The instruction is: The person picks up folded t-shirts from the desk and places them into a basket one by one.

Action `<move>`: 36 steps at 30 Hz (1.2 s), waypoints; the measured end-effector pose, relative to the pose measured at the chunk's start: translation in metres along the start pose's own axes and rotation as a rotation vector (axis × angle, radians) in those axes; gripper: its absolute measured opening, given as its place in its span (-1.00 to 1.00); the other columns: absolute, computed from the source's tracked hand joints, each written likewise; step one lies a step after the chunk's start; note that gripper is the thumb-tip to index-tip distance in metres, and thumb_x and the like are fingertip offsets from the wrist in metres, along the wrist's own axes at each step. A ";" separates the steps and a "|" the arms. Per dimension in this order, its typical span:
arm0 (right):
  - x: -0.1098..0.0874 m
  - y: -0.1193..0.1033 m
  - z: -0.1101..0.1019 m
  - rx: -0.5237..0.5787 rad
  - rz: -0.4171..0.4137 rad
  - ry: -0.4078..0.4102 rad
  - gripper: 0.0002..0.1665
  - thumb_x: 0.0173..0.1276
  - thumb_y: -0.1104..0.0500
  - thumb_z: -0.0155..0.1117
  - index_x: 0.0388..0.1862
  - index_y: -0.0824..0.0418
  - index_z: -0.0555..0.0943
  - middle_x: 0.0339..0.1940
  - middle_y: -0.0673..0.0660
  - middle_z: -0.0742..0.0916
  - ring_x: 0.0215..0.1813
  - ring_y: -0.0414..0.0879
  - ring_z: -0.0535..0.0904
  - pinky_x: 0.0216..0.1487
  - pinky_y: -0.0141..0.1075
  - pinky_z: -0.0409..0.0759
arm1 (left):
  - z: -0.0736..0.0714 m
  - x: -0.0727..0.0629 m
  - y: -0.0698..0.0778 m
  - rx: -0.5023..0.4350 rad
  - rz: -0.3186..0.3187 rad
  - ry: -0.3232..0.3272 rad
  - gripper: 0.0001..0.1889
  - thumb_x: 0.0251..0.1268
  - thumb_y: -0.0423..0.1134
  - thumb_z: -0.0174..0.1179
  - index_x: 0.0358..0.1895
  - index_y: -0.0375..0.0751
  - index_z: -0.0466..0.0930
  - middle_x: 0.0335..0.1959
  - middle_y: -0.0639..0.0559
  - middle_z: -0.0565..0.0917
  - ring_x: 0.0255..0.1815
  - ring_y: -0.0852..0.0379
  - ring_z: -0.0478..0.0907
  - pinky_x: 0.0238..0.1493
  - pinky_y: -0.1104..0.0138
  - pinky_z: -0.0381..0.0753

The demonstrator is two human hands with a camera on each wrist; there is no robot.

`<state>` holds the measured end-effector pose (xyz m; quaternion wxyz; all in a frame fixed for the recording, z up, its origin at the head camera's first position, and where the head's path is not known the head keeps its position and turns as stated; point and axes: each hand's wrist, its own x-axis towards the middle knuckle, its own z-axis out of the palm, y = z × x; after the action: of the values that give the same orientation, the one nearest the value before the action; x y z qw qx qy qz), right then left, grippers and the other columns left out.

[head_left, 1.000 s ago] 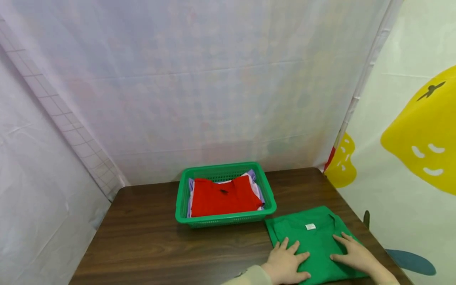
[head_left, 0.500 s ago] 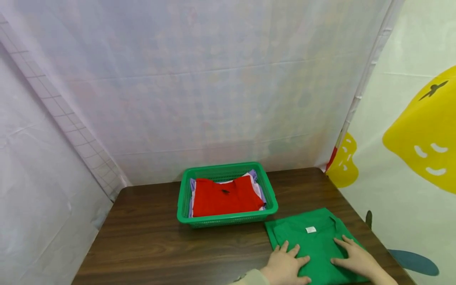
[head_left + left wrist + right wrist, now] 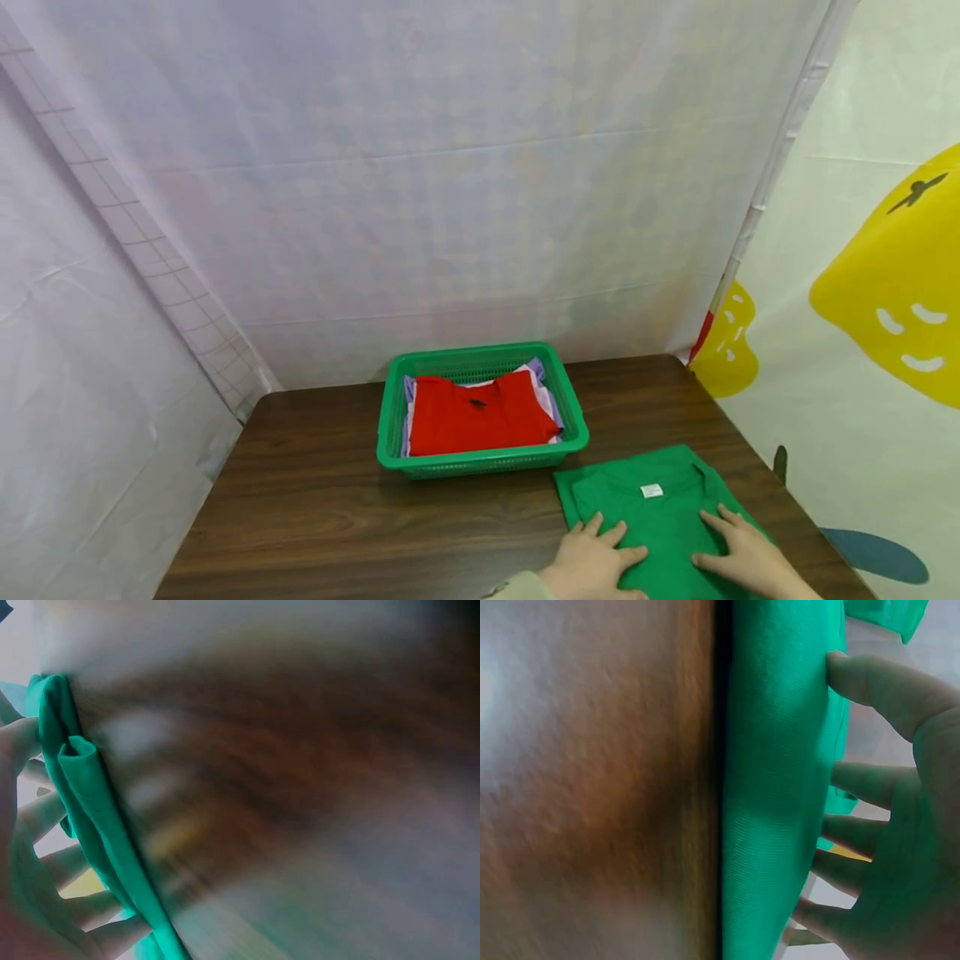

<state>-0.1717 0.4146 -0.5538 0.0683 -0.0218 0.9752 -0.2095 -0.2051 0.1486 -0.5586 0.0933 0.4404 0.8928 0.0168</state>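
A folded green shirt (image 3: 660, 521) with a white neck label (image 3: 652, 491) lies flat at the right front of the table. My left hand (image 3: 592, 562) rests on its left part with fingers spread. On the right part lies my right hand (image 3: 746, 554), its fingertips on the cloth. The left wrist view shows the folded edge of the green shirt (image 3: 97, 810) beneath the left hand's fingers (image 3: 64, 864). In the right wrist view, fingertips (image 3: 844, 667) touch the top of the thick green fold (image 3: 772, 787). Both palms are raised off the fabric.
A green plastic basket (image 3: 487, 462) stands at the back middle of the brown table (image 3: 360, 533). Inside it a red folded garment (image 3: 480, 421) lies over white and purple cloth. Fabric sheets (image 3: 450, 167) hang behind the table and at both sides.
The shirt and both hands have shifted slightly toward the front edge of the table. The head view has turned a little to the left.
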 end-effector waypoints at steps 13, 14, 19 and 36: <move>-0.001 -0.014 0.008 -0.023 0.018 -0.035 0.03 0.12 -0.27 0.39 0.23 0.56 0.42 0.17 0.76 0.34 0.14 0.69 0.27 -0.01 0.41 0.35 | 0.000 -0.014 -0.011 0.054 0.028 -0.043 -0.42 0.32 0.40 -0.12 0.41 0.57 0.16 0.43 0.30 0.24 0.43 0.03 0.19 0.21 0.16 0.43; -0.002 -0.016 0.009 -0.024 0.020 -0.046 0.03 0.12 -0.27 0.39 0.23 0.56 0.42 0.17 0.76 0.34 0.14 0.69 0.27 -0.01 0.41 0.35 | 0.000 -0.015 -0.013 0.058 0.033 -0.045 -0.42 0.32 0.40 -0.12 0.41 0.57 0.16 0.43 0.30 0.24 0.43 0.04 0.19 0.20 0.16 0.43; -0.003 -0.023 0.011 -0.037 0.011 -0.059 0.03 0.08 -0.26 0.42 0.22 0.54 0.43 0.17 0.74 0.37 0.14 0.67 0.28 -0.01 0.41 0.36 | 0.003 -0.022 -0.020 0.040 0.049 -0.044 -0.42 0.33 0.39 -0.13 0.41 0.55 0.18 0.43 0.29 0.25 0.43 0.04 0.19 0.18 0.17 0.46; -0.006 -0.053 0.018 -0.022 -0.008 -0.105 0.04 0.03 -0.25 0.46 0.23 0.50 0.45 0.20 0.69 0.38 0.16 0.67 0.26 -0.02 0.42 0.36 | 0.004 -0.053 -0.048 -0.025 0.127 0.008 -0.41 0.34 0.34 -0.07 0.42 0.41 0.26 0.44 0.18 0.27 0.41 -0.01 0.24 0.24 0.23 0.41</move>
<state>-0.1622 0.3592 -0.5478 0.1181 -0.0375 0.9725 -0.1974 -0.2100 0.0772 -0.5593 0.0937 0.4950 0.8631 0.0356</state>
